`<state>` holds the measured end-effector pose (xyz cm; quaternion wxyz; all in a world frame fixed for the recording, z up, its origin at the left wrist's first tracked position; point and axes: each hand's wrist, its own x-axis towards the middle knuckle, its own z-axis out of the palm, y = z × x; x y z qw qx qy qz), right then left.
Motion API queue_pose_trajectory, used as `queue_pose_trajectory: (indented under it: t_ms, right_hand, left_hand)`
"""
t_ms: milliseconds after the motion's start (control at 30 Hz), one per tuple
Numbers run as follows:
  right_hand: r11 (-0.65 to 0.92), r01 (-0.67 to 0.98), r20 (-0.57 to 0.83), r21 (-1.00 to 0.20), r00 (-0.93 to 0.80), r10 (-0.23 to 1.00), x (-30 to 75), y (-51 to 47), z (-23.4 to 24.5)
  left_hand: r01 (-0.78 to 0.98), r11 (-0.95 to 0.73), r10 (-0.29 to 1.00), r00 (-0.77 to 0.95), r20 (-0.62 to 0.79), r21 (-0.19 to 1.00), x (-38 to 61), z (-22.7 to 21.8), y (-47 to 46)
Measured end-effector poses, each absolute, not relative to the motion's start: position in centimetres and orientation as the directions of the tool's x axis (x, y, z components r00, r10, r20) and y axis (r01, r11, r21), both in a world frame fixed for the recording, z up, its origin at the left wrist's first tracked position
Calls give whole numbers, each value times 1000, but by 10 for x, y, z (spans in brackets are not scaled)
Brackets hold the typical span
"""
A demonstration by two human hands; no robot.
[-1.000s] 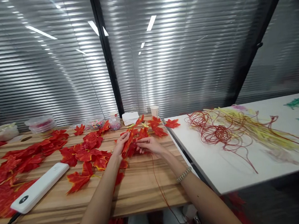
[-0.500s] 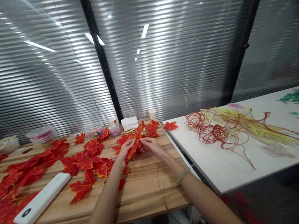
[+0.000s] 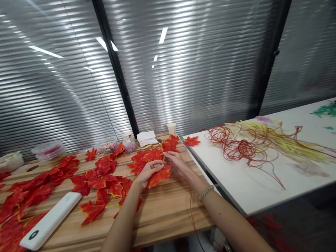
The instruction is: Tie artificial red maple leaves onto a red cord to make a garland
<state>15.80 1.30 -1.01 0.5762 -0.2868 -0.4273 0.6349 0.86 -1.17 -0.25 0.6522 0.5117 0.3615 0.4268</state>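
Holding an orange-red maple leaf (image 3: 160, 176), my left hand (image 3: 150, 170) curls its fingers over the leaf's upper edge, just above the wooden worktop (image 3: 164, 216). My right hand (image 3: 175, 162) meets it fingertip to fingertip at the leaf's stem end; I cannot tell whether it grips. A thin red cord (image 3: 192, 206) trails from under that hand over the worktop's near edge. More red leaves (image 3: 102, 179) lie scattered leftward, near a long white device (image 3: 49, 221).

Light: bright ceiling strips mirrored in the blinds (image 3: 194, 61)
Glare: white streaks across slats
Edges: bowed, corners dim
Sharp: red leaves (image 3: 159, 176)
Soft: white surface (image 3: 264, 188), right
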Motion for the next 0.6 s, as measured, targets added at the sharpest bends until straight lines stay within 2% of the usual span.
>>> queue_pose_trajectory:
  t_ms: [300, 433, 600]
  right_hand:
    - [40, -532, 113, -846, -104, 988, 162, 18, -12]
    - [36, -553, 94, -833, -77, 993, 163, 20, -13]
    - [55, -571, 107, -819, -57, 993, 164, 16, -8]
  left_hand:
    - [99, 172, 704, 683, -192, 980, 4, 4, -23]
    - [228, 114, 580, 775, -251, 967, -5, 10, -25]
    - [212, 87, 497, 838, -226, 973, -16, 16, -28]
